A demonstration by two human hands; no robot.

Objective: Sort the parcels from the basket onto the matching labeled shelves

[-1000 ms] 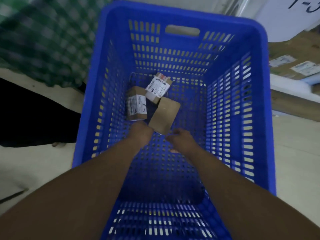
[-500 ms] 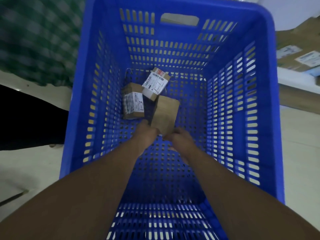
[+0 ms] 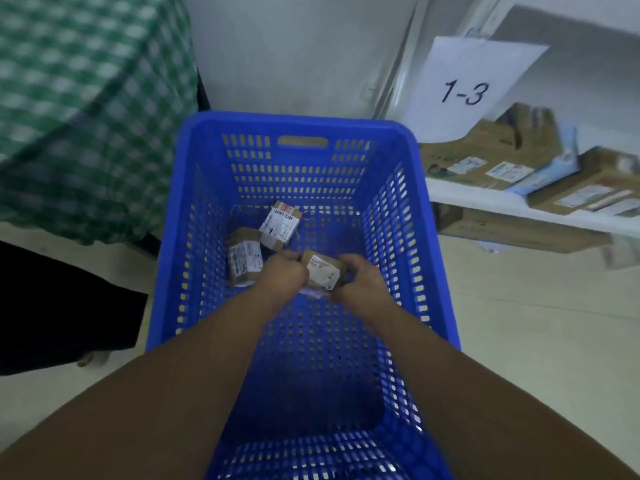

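A blue slotted plastic basket (image 3: 194,209) stands on the floor below me. Inside it, my left hand (image 3: 282,273) and my right hand (image 3: 360,282) grip a small cardboard parcel (image 3: 320,270) between them, its white label facing up. Two more small labelled parcels lie on the basket floor: one (image 3: 244,259) just left of my left hand, another (image 3: 281,225) tilted behind it. A white paper sign reading 1-3 (image 3: 464,91) hangs on the shelf unit at the upper right.
The white shelf (image 3: 485,199) right of the basket carries several labelled cardboard boxes (image 3: 498,157), with another long box (image 3: 519,232) beneath it. A person in a green checked garment (image 3: 76,109) stands at the left. Pale floor surrounds the basket.
Both hands have turned the plain brown parcel over so its label shows, and lifted it slightly. My head has risen, bringing the 1-3 sign and shelf into view.
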